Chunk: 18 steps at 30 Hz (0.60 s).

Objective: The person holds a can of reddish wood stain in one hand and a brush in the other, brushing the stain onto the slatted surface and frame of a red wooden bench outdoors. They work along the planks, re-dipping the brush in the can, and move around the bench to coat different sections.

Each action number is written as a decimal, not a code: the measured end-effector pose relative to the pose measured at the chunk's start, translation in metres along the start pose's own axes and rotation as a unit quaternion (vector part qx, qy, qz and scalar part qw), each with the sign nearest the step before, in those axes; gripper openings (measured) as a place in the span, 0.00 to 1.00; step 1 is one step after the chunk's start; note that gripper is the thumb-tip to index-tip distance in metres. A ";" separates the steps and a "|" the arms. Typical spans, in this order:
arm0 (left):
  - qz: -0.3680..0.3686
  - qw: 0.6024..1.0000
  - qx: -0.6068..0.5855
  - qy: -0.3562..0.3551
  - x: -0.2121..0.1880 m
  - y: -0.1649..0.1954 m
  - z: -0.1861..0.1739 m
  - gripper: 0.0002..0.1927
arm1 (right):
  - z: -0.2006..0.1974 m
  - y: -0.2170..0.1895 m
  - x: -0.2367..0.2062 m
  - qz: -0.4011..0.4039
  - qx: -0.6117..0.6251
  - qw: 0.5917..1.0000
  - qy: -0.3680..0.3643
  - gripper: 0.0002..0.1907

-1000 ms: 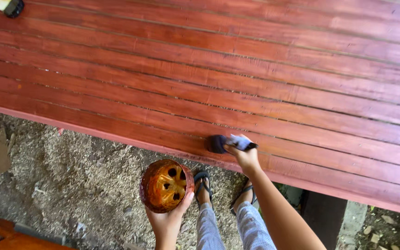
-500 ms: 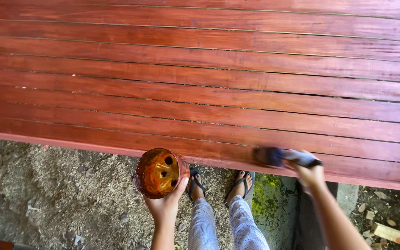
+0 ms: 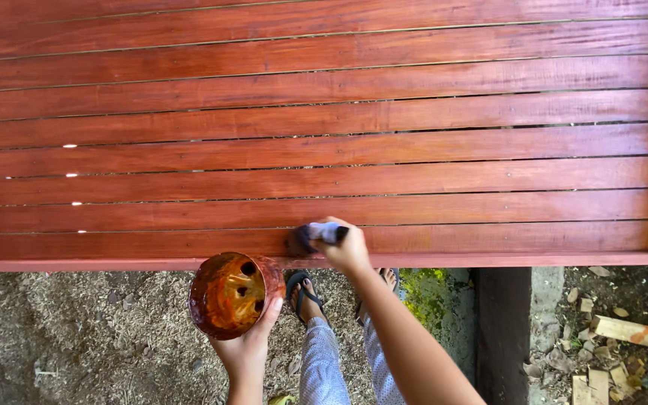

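Note:
My right hand [image 3: 350, 251] grips a dark paintbrush [image 3: 310, 235] and presses it on the lowest plank of a slatted wooden surface [image 3: 414, 142] coated in glossy red-brown stain. My left hand [image 3: 247, 346] holds a round stain-smeared can [image 3: 230, 294] from underneath, just below the front edge of the planks. The can's open top faces me and shows orange-brown stain inside. My legs in pale patterned trousers [image 3: 324, 360] and sandalled feet stand on the ground beneath.
Sawdust and gravel [image 3: 76, 330] cover the ground at lower left. A dark post [image 3: 502, 330] stands under the planks at right, with wood offcuts [image 3: 624, 334] scattered beside it. A green mossy patch [image 3: 425, 296] lies near my feet.
My right hand swept the brush right along the lowest plank, then back left. The can stayed in my left hand. The view shifted rightward along the planks.

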State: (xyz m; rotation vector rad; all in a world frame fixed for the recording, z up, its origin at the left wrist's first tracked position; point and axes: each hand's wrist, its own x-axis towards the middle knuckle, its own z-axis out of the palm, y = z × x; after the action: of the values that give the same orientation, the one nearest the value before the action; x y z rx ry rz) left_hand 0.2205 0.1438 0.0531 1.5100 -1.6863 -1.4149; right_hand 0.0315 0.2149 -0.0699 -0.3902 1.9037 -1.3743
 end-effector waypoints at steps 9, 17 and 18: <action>0.064 0.996 -0.011 -0.068 -0.012 0.003 0.054 0.35 | -0.139 0.038 -0.022 0.117 0.017 0.989 0.083 0.24; 0.067 0.990 -0.041 -0.114 -0.025 0.005 0.102 0.35 | -0.371 0.067 -0.093 0.076 -0.273 0.920 0.271 0.18; 0.065 0.990 -0.048 -0.113 -0.027 0.007 0.105 0.35 | -0.381 0.068 -0.097 0.088 -0.272 0.908 0.305 0.20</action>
State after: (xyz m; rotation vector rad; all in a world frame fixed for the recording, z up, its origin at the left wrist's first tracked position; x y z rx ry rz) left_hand 0.1356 0.2068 0.0287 1.2022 -1.7849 -1.6210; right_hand -0.1636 0.5615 -0.0372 -0.0301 2.7724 -0.8758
